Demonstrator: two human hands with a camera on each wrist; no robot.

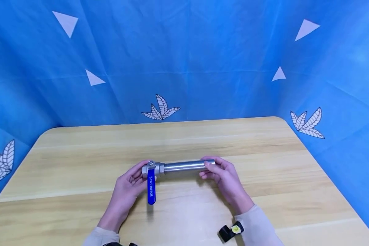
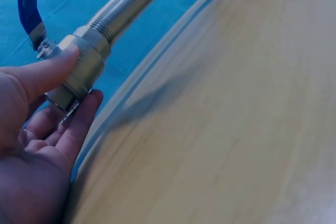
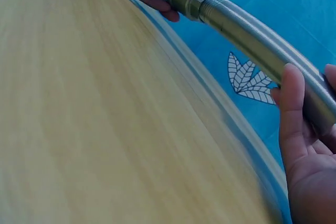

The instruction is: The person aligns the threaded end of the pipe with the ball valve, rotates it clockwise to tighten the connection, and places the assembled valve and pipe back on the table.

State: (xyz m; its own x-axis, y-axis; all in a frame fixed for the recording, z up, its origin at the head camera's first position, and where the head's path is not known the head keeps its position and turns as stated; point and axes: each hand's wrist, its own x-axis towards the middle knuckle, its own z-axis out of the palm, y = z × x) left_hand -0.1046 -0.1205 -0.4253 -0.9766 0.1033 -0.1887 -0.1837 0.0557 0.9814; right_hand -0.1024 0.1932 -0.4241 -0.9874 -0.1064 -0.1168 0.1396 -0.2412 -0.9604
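My left hand (image 1: 130, 189) grips a steel ball valve (image 2: 86, 66), thumb on one side of the body and fingers around the other. The valve's blue lever handle (image 1: 151, 187) points toward me in the head view. A shiny metal pipe (image 1: 184, 166) runs from the valve's right end, with some threads (image 2: 102, 27) showing at the joint. Around the far right end of the pipe, my right hand (image 1: 224, 177) holds it between thumb and fingers. Valve and pipe are held above the table, roughly level, casting a shadow on the wood.
The light wooden table (image 1: 184, 215) spreads under both hands, its far edge meeting a blue cloth backdrop (image 1: 184, 61) with white triangles and leaf prints. A black strap device (image 1: 230, 231) with a yellow label sits at the right cuff.
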